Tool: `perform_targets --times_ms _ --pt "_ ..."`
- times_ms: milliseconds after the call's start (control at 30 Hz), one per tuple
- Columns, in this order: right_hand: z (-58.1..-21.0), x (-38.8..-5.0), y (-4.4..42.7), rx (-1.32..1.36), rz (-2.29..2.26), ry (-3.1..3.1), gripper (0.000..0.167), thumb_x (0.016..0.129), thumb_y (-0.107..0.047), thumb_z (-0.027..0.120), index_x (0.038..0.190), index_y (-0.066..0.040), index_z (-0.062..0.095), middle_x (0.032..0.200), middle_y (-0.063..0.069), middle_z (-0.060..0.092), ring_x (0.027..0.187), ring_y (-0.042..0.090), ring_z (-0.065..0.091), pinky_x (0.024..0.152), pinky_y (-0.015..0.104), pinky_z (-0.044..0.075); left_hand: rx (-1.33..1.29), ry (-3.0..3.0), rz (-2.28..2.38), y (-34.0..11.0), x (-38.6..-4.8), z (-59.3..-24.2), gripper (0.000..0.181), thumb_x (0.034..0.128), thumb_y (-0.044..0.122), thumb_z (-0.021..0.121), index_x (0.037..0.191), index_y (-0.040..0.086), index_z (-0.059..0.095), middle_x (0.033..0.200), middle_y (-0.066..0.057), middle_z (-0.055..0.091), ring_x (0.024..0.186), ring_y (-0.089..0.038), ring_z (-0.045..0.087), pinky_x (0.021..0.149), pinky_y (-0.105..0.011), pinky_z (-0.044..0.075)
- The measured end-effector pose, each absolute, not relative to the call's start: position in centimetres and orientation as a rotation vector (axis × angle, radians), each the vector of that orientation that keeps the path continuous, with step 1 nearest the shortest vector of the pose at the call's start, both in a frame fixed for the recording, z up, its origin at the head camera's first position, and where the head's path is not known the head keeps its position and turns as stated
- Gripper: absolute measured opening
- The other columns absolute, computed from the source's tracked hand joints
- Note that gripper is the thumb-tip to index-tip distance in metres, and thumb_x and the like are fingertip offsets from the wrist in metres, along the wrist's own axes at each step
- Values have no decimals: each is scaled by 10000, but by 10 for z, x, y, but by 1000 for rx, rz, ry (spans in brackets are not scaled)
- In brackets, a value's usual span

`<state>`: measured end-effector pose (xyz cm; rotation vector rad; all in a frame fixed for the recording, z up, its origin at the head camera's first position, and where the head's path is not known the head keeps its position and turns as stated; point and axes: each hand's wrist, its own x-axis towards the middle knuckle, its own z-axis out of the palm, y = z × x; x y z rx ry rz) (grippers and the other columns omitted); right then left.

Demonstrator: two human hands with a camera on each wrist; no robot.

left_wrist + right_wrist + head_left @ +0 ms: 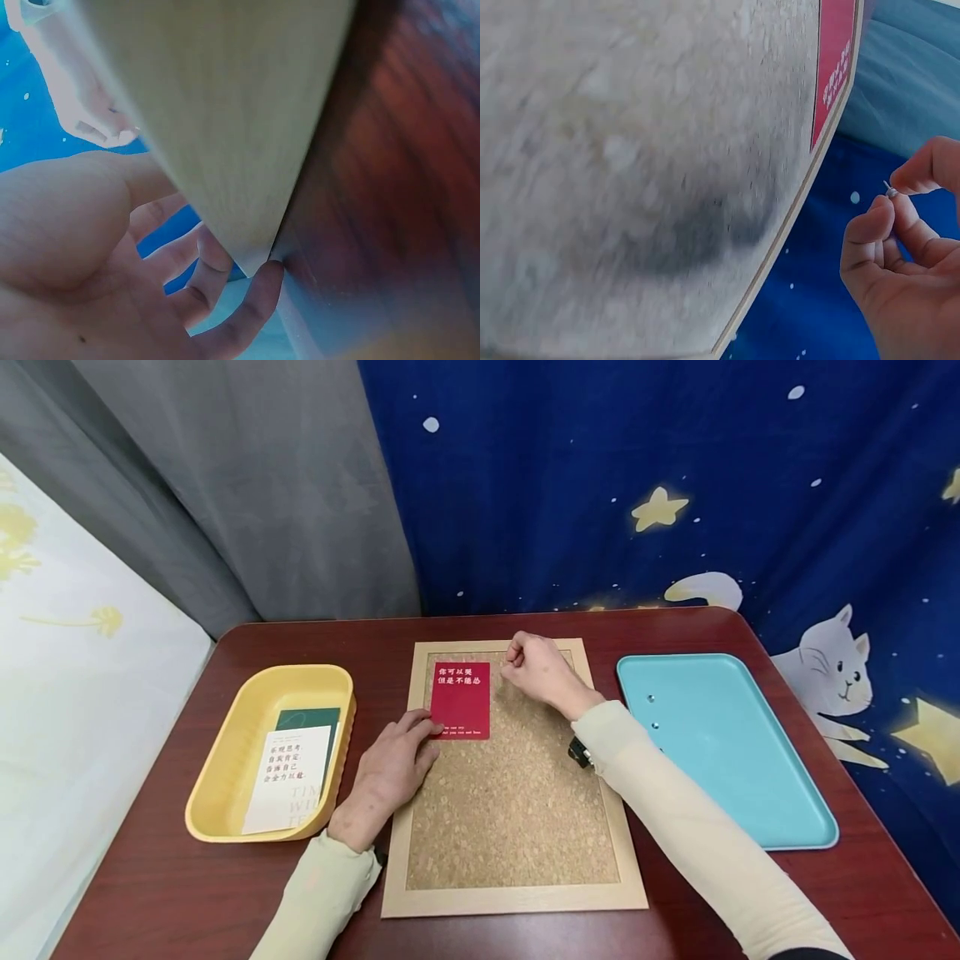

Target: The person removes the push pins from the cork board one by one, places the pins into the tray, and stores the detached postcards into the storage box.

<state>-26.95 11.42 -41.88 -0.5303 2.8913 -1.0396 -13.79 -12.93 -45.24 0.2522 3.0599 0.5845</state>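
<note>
A red card [461, 697] with white writing lies on the upper left of a wood-framed corkboard [517, 818]. My left hand [393, 764] rests over the board's left edge, its fingertips touching the card's lower left corner. In the left wrist view the fingers of that hand are spread loosely beside the wooden frame [217, 112]. Above the cork, just right of the card's top, is my right hand [546, 675]. Between its thumb and fingers it pinches a small pushpin [891, 193], clear of the board, with its thin point showing.
On the left stands a yellow basket [345, 693] holding a white card [288, 785] and a dark green card [303, 718]. A light blue tray [735, 743] lies on the right, with small shiny pins [651, 698] near its left side. Curtains hang behind the table.
</note>
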Motion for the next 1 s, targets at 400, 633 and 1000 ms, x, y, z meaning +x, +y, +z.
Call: perform_targets --times_ms 400,633,1000 --pt "-404 -262 165 -420 -1009 2931 107 927 -126 688 985 -65 622 961 128 706 873 251 657 792 355 515 260 3066 573 -128 -139 -451 335 1008 245 679 1332 159 681 1517 -65 546 1210 -295 592 866 -472 594" --pt "-401 -250 197 -314 -979 2917 115 963 -158 668 1013 -79 602 990 120 679 877 263 641 794 384 514 264 3059 577 -129 -138 -451 342 1012 247 673 1340 151 676 1527 -74 537 1222 -304 586 892 -477 590" --pt "-397 -229 247 -202 -930 2966 122 936 -175 675 970 -72 619 929 133 690 811 252 632 727 337 486 257 3053 570 -129 -136 -452 353 1012 252 670 1352 156 670 1538 -71 528 1213 -294 580 861 -469 595"
